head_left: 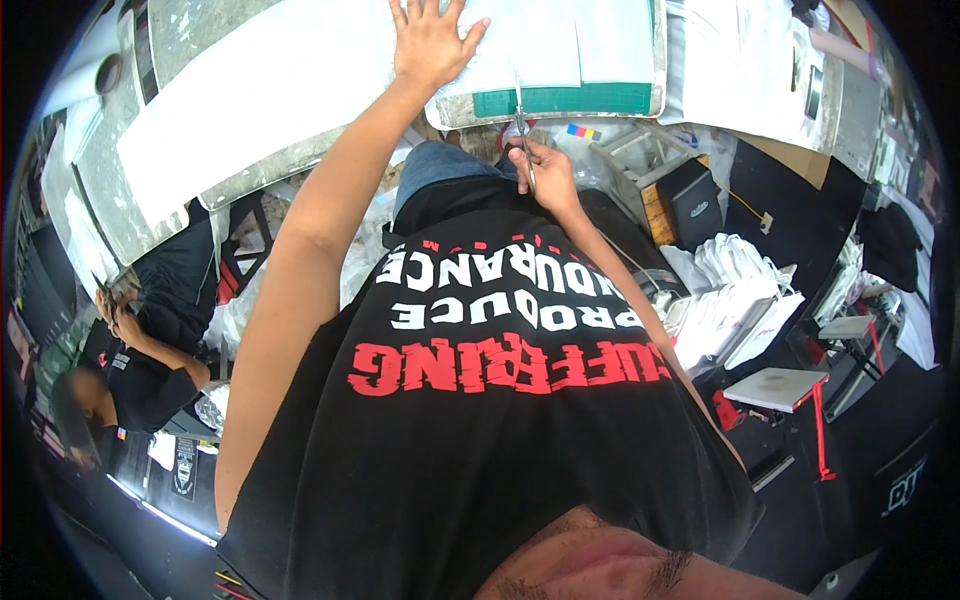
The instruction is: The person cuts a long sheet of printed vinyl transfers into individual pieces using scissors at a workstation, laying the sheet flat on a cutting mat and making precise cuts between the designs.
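My left hand (432, 42) lies flat with spread fingers on white sheet material (265, 90) that covers the table. Held at the table's near edge, a pair of scissors (521, 122) points away from me, its handle end in my closed right hand (545, 172). The blade tips reach over a green cutting mat (595, 99). A pale bluish-white sheet (615, 45) covers most of that mat, leaving a strip along its near edge in view. Whether the blades touch the sheet, I cannot tell.
At the left, another person (150, 370) works beside the worn grey table (100, 185). On my right stand a black box (695, 195), a thick stack of white sheets (735, 300) and a small red-legged stand (775, 388). A white roll (90, 75) lies far left.
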`<state>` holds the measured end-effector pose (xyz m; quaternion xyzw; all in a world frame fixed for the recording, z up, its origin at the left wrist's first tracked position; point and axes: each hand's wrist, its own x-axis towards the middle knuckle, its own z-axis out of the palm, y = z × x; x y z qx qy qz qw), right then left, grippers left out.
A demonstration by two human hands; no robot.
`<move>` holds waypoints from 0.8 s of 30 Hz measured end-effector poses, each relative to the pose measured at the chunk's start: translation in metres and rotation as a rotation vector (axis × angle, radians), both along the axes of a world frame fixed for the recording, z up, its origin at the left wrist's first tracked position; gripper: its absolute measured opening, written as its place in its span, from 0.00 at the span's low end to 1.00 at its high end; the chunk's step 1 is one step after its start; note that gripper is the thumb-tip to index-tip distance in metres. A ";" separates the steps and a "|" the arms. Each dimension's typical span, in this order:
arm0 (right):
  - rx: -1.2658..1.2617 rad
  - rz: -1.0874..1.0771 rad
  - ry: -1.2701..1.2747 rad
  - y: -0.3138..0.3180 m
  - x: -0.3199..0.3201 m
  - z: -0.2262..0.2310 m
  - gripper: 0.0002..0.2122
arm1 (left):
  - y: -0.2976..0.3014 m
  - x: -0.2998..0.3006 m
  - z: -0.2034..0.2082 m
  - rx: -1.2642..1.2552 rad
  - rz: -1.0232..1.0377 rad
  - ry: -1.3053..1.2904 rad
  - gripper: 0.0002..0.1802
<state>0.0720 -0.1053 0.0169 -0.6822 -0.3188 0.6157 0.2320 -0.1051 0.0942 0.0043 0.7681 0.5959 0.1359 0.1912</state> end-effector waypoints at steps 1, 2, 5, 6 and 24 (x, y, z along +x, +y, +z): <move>0.001 0.003 -0.001 0.001 0.001 0.003 0.26 | 0.000 0.000 0.000 -0.002 -0.002 -0.003 0.37; -0.019 0.008 -0.009 0.003 0.002 0.008 0.26 | 0.001 0.000 0.000 -0.004 -0.003 -0.007 0.37; -0.035 0.012 -0.017 0.007 0.003 0.010 0.25 | 0.001 0.000 0.000 0.009 -0.003 -0.010 0.38; -0.033 0.007 -0.016 0.008 0.003 0.010 0.25 | 0.001 0.000 -0.001 0.011 0.001 -0.011 0.38; 0.015 -0.077 -0.038 0.057 -0.008 0.014 0.24 | 0.005 0.000 -0.001 0.012 -0.009 -0.026 0.37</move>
